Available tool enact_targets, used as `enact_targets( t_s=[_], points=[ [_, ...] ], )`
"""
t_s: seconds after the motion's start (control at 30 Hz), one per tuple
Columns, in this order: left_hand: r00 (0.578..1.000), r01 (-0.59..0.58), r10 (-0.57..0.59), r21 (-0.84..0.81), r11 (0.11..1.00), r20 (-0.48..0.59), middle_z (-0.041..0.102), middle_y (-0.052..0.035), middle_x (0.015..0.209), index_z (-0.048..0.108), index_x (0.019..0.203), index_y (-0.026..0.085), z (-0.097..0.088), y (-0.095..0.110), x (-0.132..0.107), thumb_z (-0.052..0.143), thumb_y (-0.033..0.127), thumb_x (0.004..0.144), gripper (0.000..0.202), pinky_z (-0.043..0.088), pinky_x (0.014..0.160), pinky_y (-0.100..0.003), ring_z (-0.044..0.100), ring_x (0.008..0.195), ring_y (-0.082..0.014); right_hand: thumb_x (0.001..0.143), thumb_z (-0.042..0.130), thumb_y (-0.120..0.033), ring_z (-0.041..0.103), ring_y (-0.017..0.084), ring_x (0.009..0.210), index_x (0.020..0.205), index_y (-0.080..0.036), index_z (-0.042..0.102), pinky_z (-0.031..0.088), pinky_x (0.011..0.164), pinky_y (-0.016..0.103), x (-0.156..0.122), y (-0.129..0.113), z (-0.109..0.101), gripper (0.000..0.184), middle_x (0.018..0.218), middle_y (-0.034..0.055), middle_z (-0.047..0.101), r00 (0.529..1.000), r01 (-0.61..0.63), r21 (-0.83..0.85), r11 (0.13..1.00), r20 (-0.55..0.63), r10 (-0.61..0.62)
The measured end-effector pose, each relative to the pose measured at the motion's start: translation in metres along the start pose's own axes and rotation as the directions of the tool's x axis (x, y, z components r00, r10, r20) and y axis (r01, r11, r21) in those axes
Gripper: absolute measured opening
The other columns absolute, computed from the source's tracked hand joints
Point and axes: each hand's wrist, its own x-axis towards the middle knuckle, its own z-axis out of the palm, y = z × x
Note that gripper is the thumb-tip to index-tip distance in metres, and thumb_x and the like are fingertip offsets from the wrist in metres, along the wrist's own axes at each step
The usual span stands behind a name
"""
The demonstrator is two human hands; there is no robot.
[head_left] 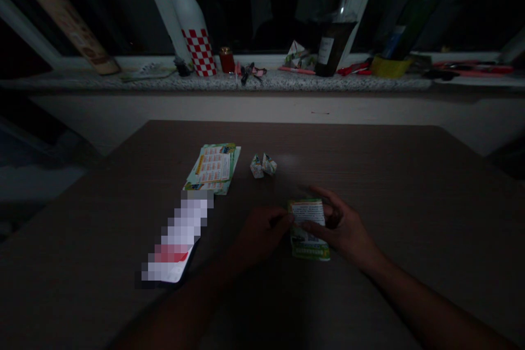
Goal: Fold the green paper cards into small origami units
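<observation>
A small green and white printed paper [309, 240] is held between my two hands over the table. My left hand [264, 229] pinches its left edge, thumb and finger pressed together. From the other side my right hand [342, 227] grips it, the thumb lying on the printed face and fingers behind, with one finger stretched out past the top edge. Whether the paper is folded double is hard to tell in the dim light. Beyond the hands stands a small folded paper piece [263, 166] with two pointed lobes.
Left of the hands lie a stack of printed papers [213, 167] and a lit phone [176, 251], its screen blurred. Along the stone windowsill [262, 83] stand a red-checked white bottle [197, 38], a red jar [226, 60], a dark drink cup [332, 49] and a green bottle [414, 11].
</observation>
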Motion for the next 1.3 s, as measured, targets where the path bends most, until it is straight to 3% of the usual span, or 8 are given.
enact_targets(
  t_s=[0.37,0.83,0.97,1.1,1.3],
  points=[
    [1.000,0.022,-0.022,-0.021,1.000,0.015,0.056,0.0015,0.063,0.064,0.075,0.014,-0.0009,0.0017,0.0000,0.044,0.042,0.089,0.037,0.035,0.054,-0.022,0.049,0.060,-0.0123,0.068,0.076,-0.020,0.069,0.015,0.067,0.126,-0.022,0.044,0.056,0.065,0.027,0.0017,0.0027,0.0018,0.067,0.083,0.0009,0.075,0.999,0.001,-0.021,1.000,-0.046,-0.002],
    [0.999,0.049,-0.049,-0.042,0.998,0.009,0.051,0.0034,0.056,0.062,0.070,0.015,-0.0020,0.0060,-0.0006,0.045,0.043,0.089,0.038,0.032,0.051,-0.022,0.045,0.053,-0.0107,0.065,0.079,-0.028,0.070,0.017,0.070,0.125,-0.021,0.046,0.056,0.066,0.029,0.0023,0.0024,0.0019,0.069,0.084,0.0030,0.075,0.998,0.013,-0.040,0.999,-0.064,-0.015],
    [0.998,0.061,-0.061,-0.066,0.996,0.001,0.056,0.0024,0.059,0.066,0.075,0.015,-0.0019,0.0073,-0.0013,0.046,0.041,0.088,0.035,0.035,0.053,-0.022,0.048,0.053,-0.0112,0.065,0.080,-0.029,0.070,0.018,0.070,0.125,-0.021,0.047,0.056,0.065,0.030,0.0019,0.0031,0.0017,0.070,0.084,0.0029,0.075,0.997,0.020,-0.065,0.998,-0.069,-0.025],
    [0.999,0.049,-0.049,-0.077,0.996,0.005,0.066,-0.0013,0.072,0.070,0.083,0.014,-0.0021,0.0042,-0.0006,0.054,0.039,0.084,0.029,0.040,0.059,-0.023,0.057,0.066,-0.0142,0.067,0.078,-0.025,0.070,0.017,0.071,0.126,-0.021,0.045,0.056,0.067,0.030,0.0014,0.0042,0.0010,0.068,0.086,0.0035,0.075,0.998,0.027,-0.049,0.998,-0.057,-0.030],
    [0.997,0.071,-0.071,-0.049,0.996,-0.004,0.064,-0.0012,0.068,0.070,0.080,0.014,-0.0011,0.0016,-0.0001,0.054,0.040,0.084,0.031,0.039,0.056,-0.022,0.055,0.062,-0.0134,0.067,0.078,-0.024,0.070,0.017,0.071,0.126,-0.021,0.045,0.056,0.067,0.029,0.0015,0.0038,0.0013,0.067,0.087,0.0033,0.075,0.998,0.015,-0.036,0.999,-0.063,-0.018]
  ],
)
